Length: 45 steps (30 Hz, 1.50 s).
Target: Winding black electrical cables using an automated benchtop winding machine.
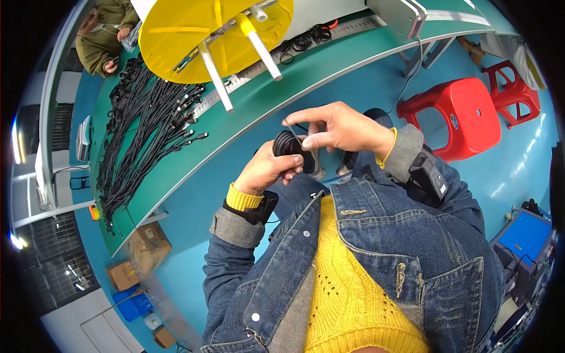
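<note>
My left hand (263, 168) is closed round a coiled black cable (286, 142), its thumb lying across the lower part of the bundle. The coil is held in front of my body, just off the near edge of the green bench. My right hand (347, 129) is at the coil's right side. Its bent index finger and thumb pinch a thin dark strand (294, 134) that runs along the coil. Whether this strand is a tie or the cable's own end, I cannot tell.
On the green bench (176, 203) lies a large pile of black cables (150, 126). A yellow disc with pale posts (176, 35) overhangs a ruler strip (365, 25). Another person (106, 35) is at the far left. Red stools (471, 112) stand right; cardboard boxes (147, 244) lie lower left.
</note>
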Motion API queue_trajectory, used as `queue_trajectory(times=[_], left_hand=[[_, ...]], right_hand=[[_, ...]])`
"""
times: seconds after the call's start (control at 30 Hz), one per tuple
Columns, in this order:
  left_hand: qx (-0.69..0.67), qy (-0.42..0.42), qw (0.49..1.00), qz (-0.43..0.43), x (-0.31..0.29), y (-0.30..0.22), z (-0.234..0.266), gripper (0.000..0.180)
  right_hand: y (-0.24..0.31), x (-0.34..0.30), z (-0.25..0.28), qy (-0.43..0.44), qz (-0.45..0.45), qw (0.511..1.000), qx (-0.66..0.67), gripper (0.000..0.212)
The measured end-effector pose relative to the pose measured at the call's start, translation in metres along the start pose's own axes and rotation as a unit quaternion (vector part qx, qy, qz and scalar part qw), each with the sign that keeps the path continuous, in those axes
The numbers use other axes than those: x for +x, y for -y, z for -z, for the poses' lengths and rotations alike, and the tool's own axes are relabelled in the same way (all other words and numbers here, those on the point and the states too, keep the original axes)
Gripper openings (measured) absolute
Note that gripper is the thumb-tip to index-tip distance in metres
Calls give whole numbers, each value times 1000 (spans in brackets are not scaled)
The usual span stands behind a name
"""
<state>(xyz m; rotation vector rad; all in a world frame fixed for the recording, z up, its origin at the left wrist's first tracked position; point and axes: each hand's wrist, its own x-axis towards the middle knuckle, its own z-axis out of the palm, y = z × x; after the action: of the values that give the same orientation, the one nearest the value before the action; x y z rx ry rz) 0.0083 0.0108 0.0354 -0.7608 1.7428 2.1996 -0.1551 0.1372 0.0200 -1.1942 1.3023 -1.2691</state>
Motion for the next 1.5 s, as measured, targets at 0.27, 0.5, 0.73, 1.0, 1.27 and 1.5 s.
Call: queue_trajectory(times=[0.27, 0.5, 0.73, 1.0, 1.27, 1.5], left_hand=[[-87, 63, 992, -69, -7, -8, 3, 32], [-253, 236, 936, 61, 12, 17, 21, 42], [-255, 69, 964, -27, 9, 12, 1, 37], [-148, -93, 973, -148, 10, 31, -1, 22], [-46, -191, 954, -226, 22, 30, -13, 15], [-249, -122, 946, -169, 22, 25, -9, 18]], right_hand=[[-19, 7, -16, 21, 53, 998, 5, 26], [5, 3, -21, -118, 89, 965, -215, 24], [-16, 5, -9, -106, 49, 977, -181, 31], [-26, 0, -12, -161, 25, 980, -118, 31], [-24, -5, -33, -262, 112, 945, -161, 27], [-32, -5, -28, -254, 150, 939, -176, 28]])
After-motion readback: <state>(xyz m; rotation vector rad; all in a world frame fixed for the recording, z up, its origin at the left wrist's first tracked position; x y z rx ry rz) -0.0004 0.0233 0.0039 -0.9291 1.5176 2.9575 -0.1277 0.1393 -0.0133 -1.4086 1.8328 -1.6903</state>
